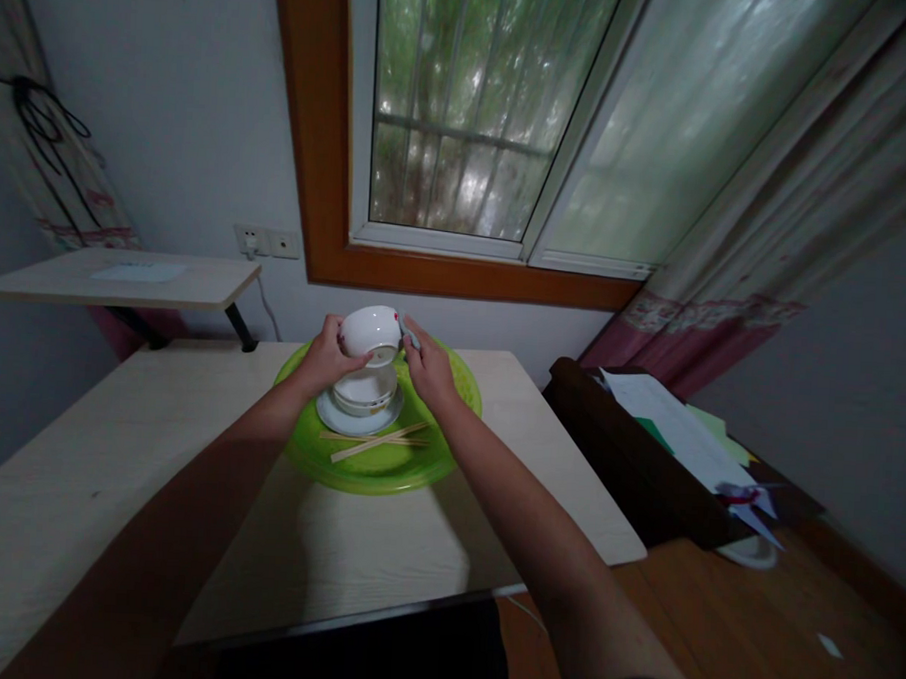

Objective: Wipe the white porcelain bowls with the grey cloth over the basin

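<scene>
A white bowl point(370, 329) with small red marks is held up and tilted above the tray, its base facing me. My left hand point(327, 357) is closed on its left side, thumb along the underside. At the bowl's right side, my right hand point(430, 369) is closed on a narrow pale grey object point(408, 332), whose kind I cannot make out. Directly beneath are stacked white bowls point(361, 408) on a pale plate point(330, 420). Light wooden chopsticks point(377, 443) lie crossed in front of the plate, on the bright green round tray point(387, 482).
The tray stands on a pale wooden table point(212, 519). A raised shelf point(110, 280) is at the left, near a wall socket point(266, 242). Behind is a window point(470, 120). At the right, a dark brown cabinet point(605, 446) carries papers point(666, 429) beside a curtain point(734, 252).
</scene>
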A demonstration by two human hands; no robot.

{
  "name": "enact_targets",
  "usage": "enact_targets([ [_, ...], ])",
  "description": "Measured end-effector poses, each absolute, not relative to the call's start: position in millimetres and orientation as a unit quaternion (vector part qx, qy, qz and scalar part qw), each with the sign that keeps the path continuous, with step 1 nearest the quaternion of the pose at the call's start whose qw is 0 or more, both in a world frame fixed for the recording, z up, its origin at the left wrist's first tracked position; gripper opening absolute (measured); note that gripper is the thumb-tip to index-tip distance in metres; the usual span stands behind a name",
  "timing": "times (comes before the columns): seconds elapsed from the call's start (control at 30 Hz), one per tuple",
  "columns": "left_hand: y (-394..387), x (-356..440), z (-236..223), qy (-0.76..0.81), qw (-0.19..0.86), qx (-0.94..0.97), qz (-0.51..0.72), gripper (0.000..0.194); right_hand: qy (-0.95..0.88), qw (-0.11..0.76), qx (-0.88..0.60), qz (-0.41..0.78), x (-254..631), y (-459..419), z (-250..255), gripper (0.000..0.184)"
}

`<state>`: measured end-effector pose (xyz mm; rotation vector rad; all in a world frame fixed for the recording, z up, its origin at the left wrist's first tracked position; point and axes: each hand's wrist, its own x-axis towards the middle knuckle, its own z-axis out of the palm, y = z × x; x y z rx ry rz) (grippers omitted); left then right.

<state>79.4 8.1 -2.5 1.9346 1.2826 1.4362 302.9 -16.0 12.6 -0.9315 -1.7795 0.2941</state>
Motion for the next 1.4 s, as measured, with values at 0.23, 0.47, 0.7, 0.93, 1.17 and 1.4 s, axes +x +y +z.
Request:
enact_targets([
  [0.23, 0.3, 86.2, 4.6, 0.467, 0.202, 0.71, 0.487, 0.067, -0.863, 0.436, -0.254, 0.016, 289.8, -30.4, 19.1, 0.049],
  [0.47, 4.6, 82.8, 3.8, 0.467, 0.212, 0.677, 0.528, 0.065, -0.804, 0.493, -0.327, 0.055, 292.9, -28.0, 21.3, 0.047],
  [0.7, 12.5, 77.7, -4.3, 0.485, 0.201, 0.657, 0.541, 0.067, -0.729, 0.469, -0.467, 0.178, 300.7, -18.8, 13.9, 0.052],
  [0.93, 12.4, 80.8, -2.3, 0.477, 0.213, 0.652, 0.55, 0.065, -0.806, 0.471, -0.347, 0.09, 293.6, -26.3, 15.6, 0.055],
  [1.17, 15.5, 79.0, -3.5, 0.445, 0.228, 0.671, 0.548, 0.059, -0.901, 0.355, -0.25, -0.012, 285.9, -37.8, 22.1, 0.058],
  [1.4, 19.0, 76.3, -4.2, 0.482, 0.217, 0.633, 0.566, 0.06, -0.819, 0.464, -0.328, 0.073, 290.2, -27.3, 17.0, 0.053],
])
